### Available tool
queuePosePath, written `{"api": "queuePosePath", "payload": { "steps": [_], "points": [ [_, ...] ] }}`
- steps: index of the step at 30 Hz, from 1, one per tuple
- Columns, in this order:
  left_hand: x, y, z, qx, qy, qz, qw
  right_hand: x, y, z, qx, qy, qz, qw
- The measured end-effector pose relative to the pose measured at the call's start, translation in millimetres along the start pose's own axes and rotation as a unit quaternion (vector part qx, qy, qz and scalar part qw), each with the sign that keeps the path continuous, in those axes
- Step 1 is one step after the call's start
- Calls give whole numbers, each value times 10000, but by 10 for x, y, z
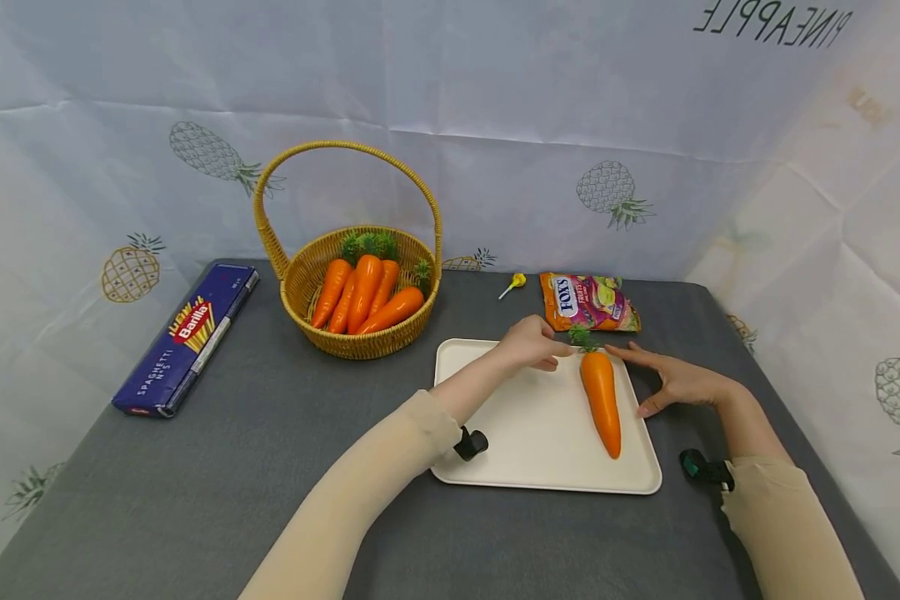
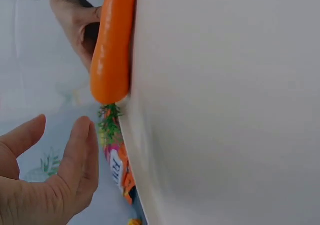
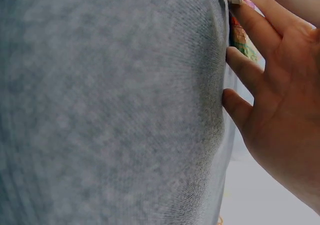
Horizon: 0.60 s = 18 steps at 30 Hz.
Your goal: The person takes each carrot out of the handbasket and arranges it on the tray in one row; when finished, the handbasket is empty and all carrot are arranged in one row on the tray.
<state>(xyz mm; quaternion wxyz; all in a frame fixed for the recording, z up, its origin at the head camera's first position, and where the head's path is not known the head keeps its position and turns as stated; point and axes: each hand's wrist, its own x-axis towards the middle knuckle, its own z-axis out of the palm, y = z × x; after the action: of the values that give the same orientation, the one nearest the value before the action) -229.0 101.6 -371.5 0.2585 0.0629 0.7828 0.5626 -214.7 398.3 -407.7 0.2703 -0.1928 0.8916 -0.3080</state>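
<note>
Your left hand point(image 1: 534, 343), loosely bent and free, and your right hand point(image 1: 675, 379), fingers extended and likewise free, flank the green top point(image 1: 582, 337) of 1 carrot point(image 1: 602, 400) lying along the right side of the tray point(image 1: 521, 446).

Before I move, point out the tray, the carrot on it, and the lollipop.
Tray point(image 1: 532, 437): head view, on its bare flat surface.
Carrot point(image 1: 602, 400): head view, on the middle of its orange body.
Lollipop point(image 1: 519, 280): head view, on its yellow head.

Orange carrot point(image 1: 602, 400) (green-topped), cream tray point(image 1: 528, 442), pineapple-printed pale backdrop point(image 1: 495, 83).
</note>
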Motion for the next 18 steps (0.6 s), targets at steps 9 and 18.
{"api": "queuePosePath", "payload": {
  "steps": [9, 18],
  "points": [
    [3, -69, -209, -247, -122, -104, 9996, 15, 2, 10, -56, 108, -74, 9999],
    [-18, -87, -368, -431, 19, -179, 9989, 8, -35, -9, -147, 60, -63, 9999]
  ]
}}
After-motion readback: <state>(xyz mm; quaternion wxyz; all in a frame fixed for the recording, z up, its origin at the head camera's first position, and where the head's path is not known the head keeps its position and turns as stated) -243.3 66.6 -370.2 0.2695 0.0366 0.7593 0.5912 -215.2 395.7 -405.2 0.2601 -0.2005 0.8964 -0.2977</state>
